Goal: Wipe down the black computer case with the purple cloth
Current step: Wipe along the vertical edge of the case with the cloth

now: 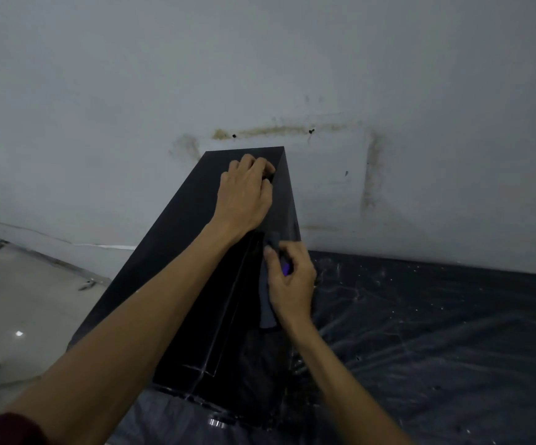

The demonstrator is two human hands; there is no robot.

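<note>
Nearest to me, a dark red sleeve (7, 428) is showing at the bottom left corner, and both bare forearms are reaching forward from there. Under them a dark plastic sheet (436, 332) is covering the surface on the right, wrinkled and catching glints of light, while a pale tiled floor (19, 300) is lying off to the left.

The black computer case (170, 252) is standing on the sheet's left edge, its long top face running away from me toward the wall. My right hand (290, 284) is working at the case's right upper edge, fingers clenched around the purple cloth (268, 303). The cloth is looking mostly grey-blue in this dim light, with a bright purple patch showing between the fingers, and a strip of it is hanging down against the case's glossy side, touching it.

Farther along, my left hand (247, 191) is resting on the far end of the case top, fingers curled over the right edge there and gripping the case itself.

Beyond the case, the grey wall (260, 59) is filling the upper view, carrying a brownish stain (276, 131) and two small dark holes just above the case's far end.
</note>
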